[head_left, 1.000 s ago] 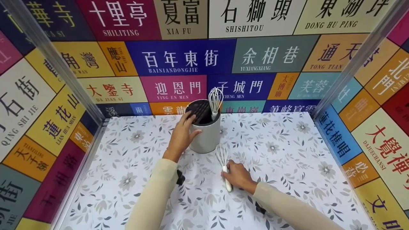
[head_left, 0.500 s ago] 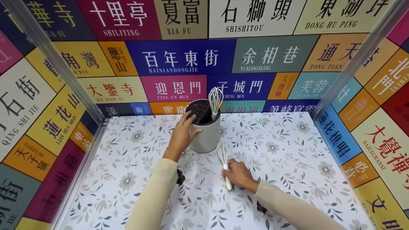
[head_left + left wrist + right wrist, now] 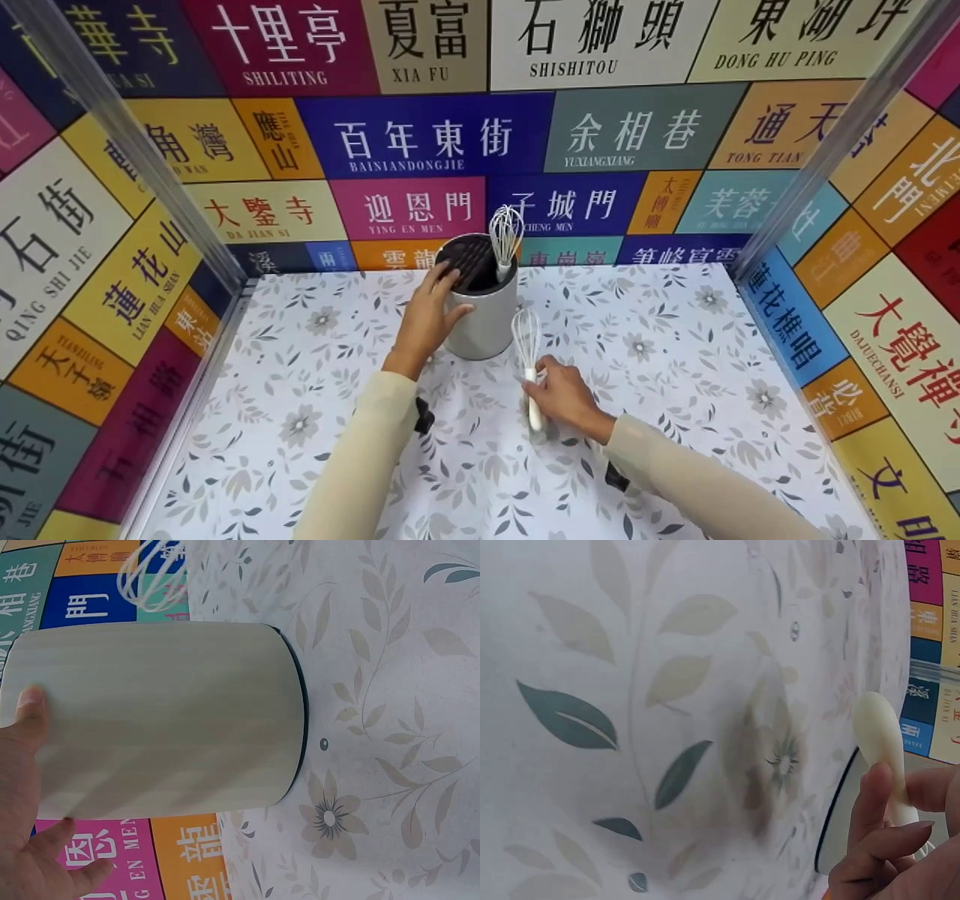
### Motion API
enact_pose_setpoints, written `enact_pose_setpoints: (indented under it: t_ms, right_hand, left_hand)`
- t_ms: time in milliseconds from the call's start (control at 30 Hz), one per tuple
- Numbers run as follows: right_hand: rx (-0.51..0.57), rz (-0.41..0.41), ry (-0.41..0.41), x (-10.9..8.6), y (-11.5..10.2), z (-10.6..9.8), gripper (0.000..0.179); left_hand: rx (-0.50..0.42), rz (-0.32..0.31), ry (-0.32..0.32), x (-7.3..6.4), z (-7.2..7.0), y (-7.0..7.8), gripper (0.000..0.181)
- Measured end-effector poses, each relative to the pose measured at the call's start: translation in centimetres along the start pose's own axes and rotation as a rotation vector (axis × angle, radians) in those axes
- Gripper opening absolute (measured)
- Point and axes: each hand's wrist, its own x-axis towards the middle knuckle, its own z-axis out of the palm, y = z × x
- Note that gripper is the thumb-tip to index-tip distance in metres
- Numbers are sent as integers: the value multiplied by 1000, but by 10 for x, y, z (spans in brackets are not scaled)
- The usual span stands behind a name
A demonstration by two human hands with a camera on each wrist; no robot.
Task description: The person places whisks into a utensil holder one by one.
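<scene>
A light grey, round utensil holder (image 3: 480, 326) with a dark slotted insert stands upright at the back of the table. My left hand (image 3: 429, 319) rests against its left side near the rim, thumb laid on the pale wall (image 3: 172, 720) and fingers extended. One white whisk (image 3: 507, 236) stands in the holder, wires up. In front of it, my right hand (image 3: 564, 394) pinches a second white whisk (image 3: 528, 337) by its handle, wires upward. The right wrist view shows that handle (image 3: 877, 727) between thumb and fingers, over a shadow on the cloth.
A white tabletop (image 3: 300, 360) with a leaf and flower print lies beneath. Colourful sign-covered panels (image 3: 435, 135) rise behind and on both sides, with clear strips (image 3: 817, 127) at the corners.
My right hand has moved slightly forward, bringing the whisk nearer the holder and more upright. The left hand and the holder stay where they were.
</scene>
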Motion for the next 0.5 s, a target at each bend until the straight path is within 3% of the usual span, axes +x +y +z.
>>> enact_pose_setpoints:
  t_ms: [233, 500]
  right_hand:
    - [66, -28, 18, 8, -15, -17, 29]
    - [137, -106, 105, 20, -40, -42, 31]
  left_hand:
    - [-11, 16, 17, 0, 0, 0, 68]
    - [-24, 13, 18, 0, 0, -1, 69]
